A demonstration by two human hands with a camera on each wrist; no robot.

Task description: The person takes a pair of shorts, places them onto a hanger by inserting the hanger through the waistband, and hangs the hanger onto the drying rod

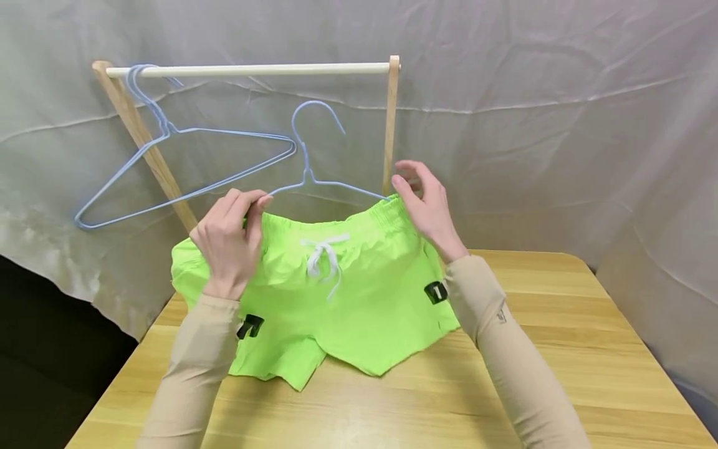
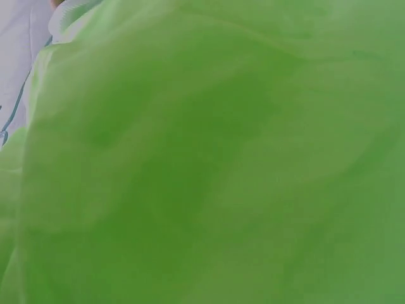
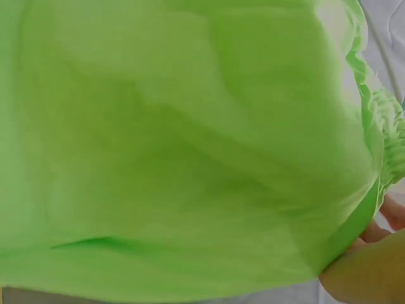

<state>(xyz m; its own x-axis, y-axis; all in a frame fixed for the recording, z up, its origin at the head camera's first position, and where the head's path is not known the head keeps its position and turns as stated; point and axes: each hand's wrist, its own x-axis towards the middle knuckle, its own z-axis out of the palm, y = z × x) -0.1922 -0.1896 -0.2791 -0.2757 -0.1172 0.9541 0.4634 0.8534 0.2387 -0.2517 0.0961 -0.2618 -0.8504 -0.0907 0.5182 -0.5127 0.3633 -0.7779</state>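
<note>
Bright green shorts with a white drawstring bow hang over the table front, their waistband gathered at the top. A blue wire hanger stands upright behind the waistband, its right arm running down into the waistband's right end. My left hand pinches the hanger's left arm by the waistband; whether cloth is also in the pinch is hidden. At the waistband's right end my right hand touches the cloth, fingers loosely bent and thumb apart. Green cloth fills most of both wrist views.
A rack with a white rail and wooden posts stands behind the shorts. Several blue hangers hang at its left end. Below is a wooden table, with a grey curtain behind it.
</note>
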